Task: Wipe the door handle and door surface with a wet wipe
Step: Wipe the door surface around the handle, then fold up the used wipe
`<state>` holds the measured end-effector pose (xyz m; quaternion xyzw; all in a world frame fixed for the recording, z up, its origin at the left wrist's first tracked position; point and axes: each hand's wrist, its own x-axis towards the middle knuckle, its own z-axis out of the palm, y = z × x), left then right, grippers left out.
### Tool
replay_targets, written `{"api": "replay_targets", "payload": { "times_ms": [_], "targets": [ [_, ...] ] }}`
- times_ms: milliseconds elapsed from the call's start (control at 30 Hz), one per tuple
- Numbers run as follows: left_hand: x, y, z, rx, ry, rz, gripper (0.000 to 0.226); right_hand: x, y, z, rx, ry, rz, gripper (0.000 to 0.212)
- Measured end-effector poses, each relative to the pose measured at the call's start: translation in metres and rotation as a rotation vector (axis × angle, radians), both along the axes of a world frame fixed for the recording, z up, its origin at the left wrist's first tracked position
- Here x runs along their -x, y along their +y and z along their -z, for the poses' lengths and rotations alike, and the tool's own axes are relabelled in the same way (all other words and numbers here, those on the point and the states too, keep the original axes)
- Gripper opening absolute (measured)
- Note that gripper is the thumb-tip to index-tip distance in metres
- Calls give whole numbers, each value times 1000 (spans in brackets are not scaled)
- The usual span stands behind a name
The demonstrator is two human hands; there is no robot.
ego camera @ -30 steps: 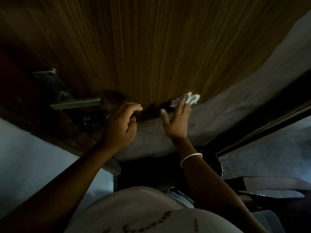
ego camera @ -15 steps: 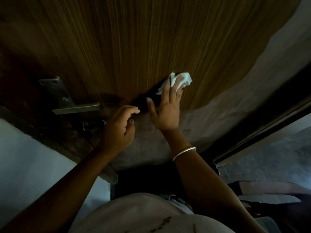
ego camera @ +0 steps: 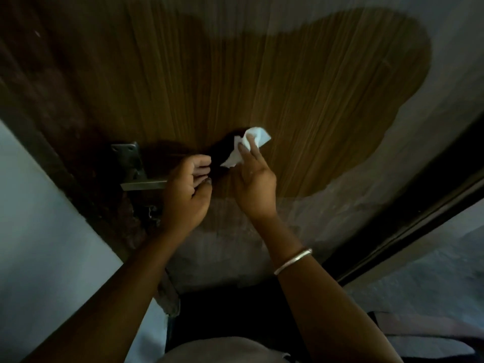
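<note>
Right hand [ego camera: 255,184] has its fingers laid flat on the white wipe [ego camera: 258,136], pressing it against the wood door [ego camera: 301,87], a bit right of the handle [ego camera: 142,185]. Left hand [ego camera: 187,192] is curled over the handle's tip, can't tell if it's actually gripping it.

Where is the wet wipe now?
In the head view, the wet wipe is pressed on the door by the right hand, right of the handle.

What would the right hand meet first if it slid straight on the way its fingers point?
Only bare door, it seems. The right hand presses the wet wipe and points up the panel, where nothing shows in its line. The handle lies off to its left.
</note>
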<state>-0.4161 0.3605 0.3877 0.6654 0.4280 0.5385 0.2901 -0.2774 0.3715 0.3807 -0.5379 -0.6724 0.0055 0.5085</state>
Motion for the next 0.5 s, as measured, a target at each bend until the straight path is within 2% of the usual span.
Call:
{"api": "replay_targets", "payload": {
  "times_ms": [133,267,333,433,500],
  "targets": [
    [-4,-7,-16,33,-152,65,35,8,-27,-28,109,518,-162,30],
    [-7,-14,-26,145,-235,195,48,5,-49,-39,230,846,-355,15],
    [-6,-18,-27,175,-201,249,52,0,-59,-41,270,923,-369,12],
    [-7,-25,-30,149,-99,228,48,-10,-72,-43,291,940,-336,22],
    [-12,-35,-32,149,-118,216,45,-18,-83,-42,304,953,-344,26]
  ]
}}
